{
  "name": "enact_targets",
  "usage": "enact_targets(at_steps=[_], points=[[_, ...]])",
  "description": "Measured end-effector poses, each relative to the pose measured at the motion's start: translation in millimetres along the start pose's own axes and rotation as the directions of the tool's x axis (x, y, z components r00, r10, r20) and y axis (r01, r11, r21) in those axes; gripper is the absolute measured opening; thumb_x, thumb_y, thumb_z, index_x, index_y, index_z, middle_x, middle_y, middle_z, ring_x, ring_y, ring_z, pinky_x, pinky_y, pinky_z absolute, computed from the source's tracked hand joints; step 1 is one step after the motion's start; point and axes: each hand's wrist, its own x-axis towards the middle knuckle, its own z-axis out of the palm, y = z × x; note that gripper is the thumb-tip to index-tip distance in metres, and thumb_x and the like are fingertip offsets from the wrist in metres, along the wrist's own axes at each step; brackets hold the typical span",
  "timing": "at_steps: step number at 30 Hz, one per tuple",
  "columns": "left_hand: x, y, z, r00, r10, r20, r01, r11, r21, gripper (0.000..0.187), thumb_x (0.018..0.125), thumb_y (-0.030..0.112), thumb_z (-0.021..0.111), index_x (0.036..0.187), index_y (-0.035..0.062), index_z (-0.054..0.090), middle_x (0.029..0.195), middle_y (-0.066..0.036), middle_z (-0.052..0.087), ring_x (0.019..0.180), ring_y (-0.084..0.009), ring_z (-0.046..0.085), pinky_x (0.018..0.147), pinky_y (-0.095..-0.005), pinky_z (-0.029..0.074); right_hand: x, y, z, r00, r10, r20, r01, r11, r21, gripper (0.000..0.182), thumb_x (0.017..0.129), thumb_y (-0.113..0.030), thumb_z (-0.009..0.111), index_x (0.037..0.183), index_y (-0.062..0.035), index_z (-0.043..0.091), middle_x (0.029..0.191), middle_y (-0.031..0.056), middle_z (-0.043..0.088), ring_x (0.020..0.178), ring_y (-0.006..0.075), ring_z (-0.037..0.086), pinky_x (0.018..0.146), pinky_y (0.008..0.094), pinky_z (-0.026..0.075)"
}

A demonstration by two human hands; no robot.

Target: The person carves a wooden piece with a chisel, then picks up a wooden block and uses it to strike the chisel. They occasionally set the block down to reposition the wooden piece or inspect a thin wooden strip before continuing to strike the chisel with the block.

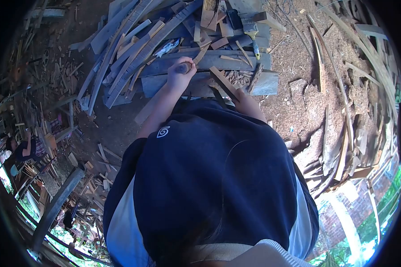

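My left hand [179, 76] is closed round a dark, round-ended wooden handle [182, 68], seen nearly end-on above the pile of planks. What lies at its lower end is hidden by the hand. To the right, near the front of my dark blue top, my right hand [247, 103] is closed on a narrow wooden strip [223, 82] that slants up to the left. Wood chips [240, 78] lie just beyond that hand, on a grey board [265, 83]. The two hands are apart.
Long curved planks [140, 58] spread at the upper left. A brush [251, 33] with a pale handle lies at the top, among wood offcuts. Loose boards [321, 62] cover the ground at right. Another person [26, 149] is at the far left, near scrap wood.
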Motion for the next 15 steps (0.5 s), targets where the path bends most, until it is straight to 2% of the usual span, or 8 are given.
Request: enact_targets(at_steps=[4, 6, 9, 12, 15], points=[[2, -3, 1, 0.997, 0.066, 0.040, -0.065, 0.998, -0.019, 0.020, 0.078, -0.001, 0.074, 0.095, 0.0048, 0.064, 0.092, -0.008, 0.069, 0.086, -0.0156, 0.066, 0.079, -0.0288, 0.052, 8, -2, 0, 1.000, -0.018, -0.007, 0.018, 1.000, 0.008, 0.033, 0.091, -0.029, 0.059, 0.113, -0.0070, 0.048, 0.097, 0.0248, 0.068, 0.096, 0.0455, 0.064, 0.081, 0.0541, 0.050], [1, -1, -4, 0.974, 0.110, 0.197, -0.106, 0.994, -0.030, 0.021, 0.079, -0.001, 0.074, 0.096, 0.0051, 0.064, 0.096, -0.009, 0.069, 0.089, -0.0168, 0.067, 0.081, -0.0289, 0.052, 4, -13, -10, 1.000, 0.006, -0.004, -0.006, 1.000, 0.015, 0.034, 0.091, -0.029, 0.061, 0.113, -0.0058, 0.050, 0.099, 0.0257, 0.067, 0.097, 0.0460, 0.064, 0.082, 0.0529, 0.050], [-3, 1, -7, 0.968, 0.107, 0.228, -0.102, 0.994, -0.035, 0.022, 0.079, 0.000, 0.074, 0.097, 0.0058, 0.063, 0.098, -0.010, 0.068, 0.090, -0.0170, 0.067, 0.083, -0.0290, 0.052, 5, -18, -14, 1.000, 0.004, -0.013, -0.003, 0.999, 0.040, 0.035, 0.090, -0.029, 0.062, 0.113, -0.0045, 0.052, 0.100, 0.0267, 0.067, 0.098, 0.0468, 0.062, 0.083, 0.0518, 0.049], [-6, -8, -6, 0.987, 0.086, 0.134, -0.081, 0.996, -0.042, 0.022, 0.079, -0.001, 0.074, 0.096, 0.0062, 0.063, 0.098, -0.010, 0.068, 0.091, -0.0166, 0.067, 0.085, -0.0292, 0.052, 6, -23, -18, 0.996, -0.069, -0.051, 0.072, 0.995, 0.066, 0.034, 0.091, -0.029, 0.061, 0.113, -0.0049, 0.051, 0.097, 0.0268, 0.067, 0.096, 0.0469, 0.063, 0.082, 0.0534, 0.050], [-4, -6, -5, 0.993, 0.052, 0.111, -0.047, 0.998, -0.048, 0.020, 0.080, -0.001, 0.073, 0.095, 0.0063, 0.063, 0.094, -0.009, 0.067, 0.087, -0.0151, 0.065, 0.081, -0.0293, 0.051, 4, -36, -29, 0.982, -0.146, -0.117, 0.154, 0.986, 0.069, 0.034, 0.091, -0.030, 0.060, 0.112, -0.0060, 0.050, 0.093, 0.0267, 0.068, 0.092, 0.0466, 0.065, 0.079, 0.0546, 0.051]])
